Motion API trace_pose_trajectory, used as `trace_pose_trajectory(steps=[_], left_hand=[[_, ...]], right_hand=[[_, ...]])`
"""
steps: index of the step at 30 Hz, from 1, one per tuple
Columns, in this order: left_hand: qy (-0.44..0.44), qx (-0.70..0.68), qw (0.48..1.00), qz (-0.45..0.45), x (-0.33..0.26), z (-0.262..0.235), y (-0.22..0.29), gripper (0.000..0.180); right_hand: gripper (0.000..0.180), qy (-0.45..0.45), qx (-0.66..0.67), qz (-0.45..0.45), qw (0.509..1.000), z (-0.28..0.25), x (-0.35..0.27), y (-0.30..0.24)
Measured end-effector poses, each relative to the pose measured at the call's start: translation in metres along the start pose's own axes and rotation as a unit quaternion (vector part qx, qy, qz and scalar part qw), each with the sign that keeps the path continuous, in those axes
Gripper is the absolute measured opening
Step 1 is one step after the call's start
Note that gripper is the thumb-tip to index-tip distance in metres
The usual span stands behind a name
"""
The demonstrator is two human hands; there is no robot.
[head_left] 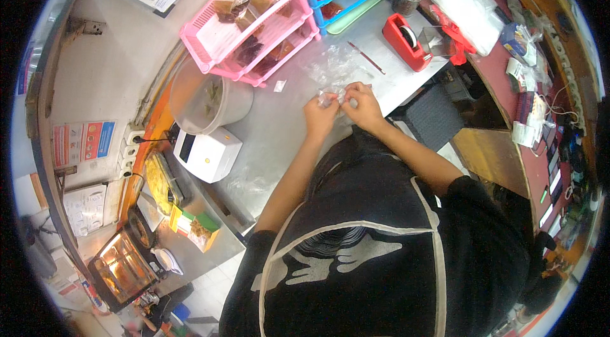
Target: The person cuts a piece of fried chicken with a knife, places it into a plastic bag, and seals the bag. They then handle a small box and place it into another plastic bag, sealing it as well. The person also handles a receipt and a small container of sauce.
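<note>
your desk (279, 127) carries a pink rack (248, 19) already stocked with filled packets. both hands, left (319, 114) and right (361, 105), pinch one small clear bag (332, 95) between them above it; sealing looks unfinished.

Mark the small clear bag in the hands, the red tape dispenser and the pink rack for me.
small clear bag (332, 97), head view, crinkled plastic between both hands
red tape dispenser (401, 41), head view, its red side
pink rack (210, 35), head view, upper shelf's near rim
</note>
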State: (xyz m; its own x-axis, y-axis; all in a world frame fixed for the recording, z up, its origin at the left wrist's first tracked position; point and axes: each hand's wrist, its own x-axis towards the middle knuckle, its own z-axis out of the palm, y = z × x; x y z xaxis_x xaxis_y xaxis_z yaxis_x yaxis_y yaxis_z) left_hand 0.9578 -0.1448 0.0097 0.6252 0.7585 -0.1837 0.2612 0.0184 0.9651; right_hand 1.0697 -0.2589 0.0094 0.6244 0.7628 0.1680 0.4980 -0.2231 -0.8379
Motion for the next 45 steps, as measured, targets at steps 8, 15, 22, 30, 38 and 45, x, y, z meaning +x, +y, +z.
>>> trace_pose_trajectory(steps=[8, 15, 22, 30, 38, 45], left_hand=[[0.018, 0.076, 0.994, 0.076, -0.007, -0.001, 0.009, 0.016], [0.032, 0.091, 0.989, 0.114, -0.006, 0.002, 0.008, 0.017], [0.025, 0.087, 0.991, 0.095, -0.008, 0.0, 0.014, 0.016], [0.023, 0.088, 0.99, 0.112, -0.007, 0.0, 0.01, 0.016], [-0.037, 0.04, 0.996, 0.07, -0.003, -0.003, 0.002, 0.014], [-0.029, 0.008, 0.999, 0.044, 0.003, -0.004, 0.004, 0.014]], right_hand=[[0.014, -0.026, 0.006, 0.03, 0.999, 0.001, -0.001, -0.004], [0.013, -0.02, 0.012, 0.022, 0.999, 0.0, -0.001, -0.006], [0.014, -0.023, 0.013, 0.025, 0.999, 0.0, -0.001, -0.008], [0.015, -0.002, 0.044, 0.028, 0.999, 0.008, 0.008, 0.001], [0.016, -0.048, 0.207, 0.06, 0.975, 0.022, 0.015, 0.042], [0.012, -0.097, 0.145, -0.046, 0.984, 0.011, 0.012, 0.037]])
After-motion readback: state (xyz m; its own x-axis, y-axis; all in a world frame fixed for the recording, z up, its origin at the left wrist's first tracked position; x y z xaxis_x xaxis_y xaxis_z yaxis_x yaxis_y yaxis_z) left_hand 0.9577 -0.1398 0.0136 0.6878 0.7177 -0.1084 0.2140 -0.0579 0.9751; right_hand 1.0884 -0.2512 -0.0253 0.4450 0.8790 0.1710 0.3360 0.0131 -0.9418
